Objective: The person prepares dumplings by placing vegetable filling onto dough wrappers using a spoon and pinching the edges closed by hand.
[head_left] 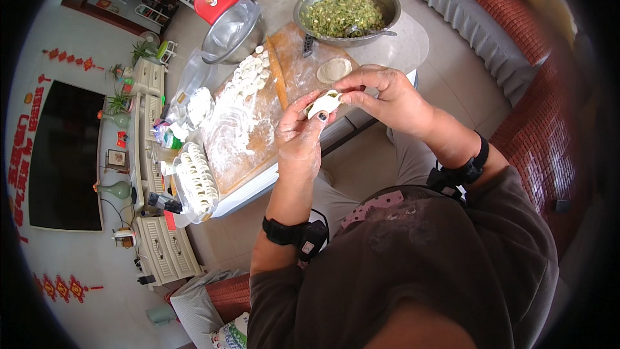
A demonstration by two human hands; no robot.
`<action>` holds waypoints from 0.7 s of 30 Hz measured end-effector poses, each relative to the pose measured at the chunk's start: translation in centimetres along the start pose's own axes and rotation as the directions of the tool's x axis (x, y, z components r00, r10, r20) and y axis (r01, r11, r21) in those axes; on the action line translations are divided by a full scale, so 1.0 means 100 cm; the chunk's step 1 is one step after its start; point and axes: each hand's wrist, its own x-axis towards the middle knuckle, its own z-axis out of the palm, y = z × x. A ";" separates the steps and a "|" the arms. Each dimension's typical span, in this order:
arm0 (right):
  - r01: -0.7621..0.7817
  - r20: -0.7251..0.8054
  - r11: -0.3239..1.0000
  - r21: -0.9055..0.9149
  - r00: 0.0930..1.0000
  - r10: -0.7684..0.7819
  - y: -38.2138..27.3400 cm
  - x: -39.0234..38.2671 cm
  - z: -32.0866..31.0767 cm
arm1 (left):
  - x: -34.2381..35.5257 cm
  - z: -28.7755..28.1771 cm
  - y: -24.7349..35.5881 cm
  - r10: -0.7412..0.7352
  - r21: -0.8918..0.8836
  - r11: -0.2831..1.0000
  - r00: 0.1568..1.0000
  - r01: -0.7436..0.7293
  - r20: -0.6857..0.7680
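Between my two hands is a partly folded dumpling (324, 104), pale dough with a little green filling showing at its edge. My left hand (302, 128) cradles it from below, the thumb on its near side. The fingertips of my right hand (381, 98) pinch its right end. Just beyond, a small stack of round dumpling wrappers (334, 70) lies at the board's right edge. Farther back stands a steel bowl (301, 16) of chopped green filling (345, 14), with a spoon (371, 31) resting in it.
The floured wooden board (248, 155) carries a rolling pin (278, 71) and many small dough pieces (248, 77). A tray of finished dumplings (196, 178) sits at the table's left. Behind are another steel bowl (248, 35) and a red stool (216, 0). A sofa (497, 19) stands right.
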 end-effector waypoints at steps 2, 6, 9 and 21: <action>0.030 0.002 0.999 -0.029 1.000 -0.030 -0.006 0.000 -0.001 | -0.001 -0.001 0.000 -0.004 0.004 1.000 1.000 0.004 0.000; 0.037 0.046 0.996 -0.075 0.998 -0.034 -0.010 0.002 0.000 | -0.002 0.000 -0.002 -0.008 0.030 1.000 1.000 0.007 0.007; 0.093 0.059 0.991 -0.093 0.994 -0.088 -0.007 0.002 -0.001 | -0.002 0.005 -0.002 -0.019 0.023 1.000 1.000 0.019 0.003; 0.310 0.108 0.925 -0.221 0.950 -0.293 -0.005 0.006 0.002 | 0.002 0.004 0.002 0.011 0.263 0.964 0.998 -0.027 0.061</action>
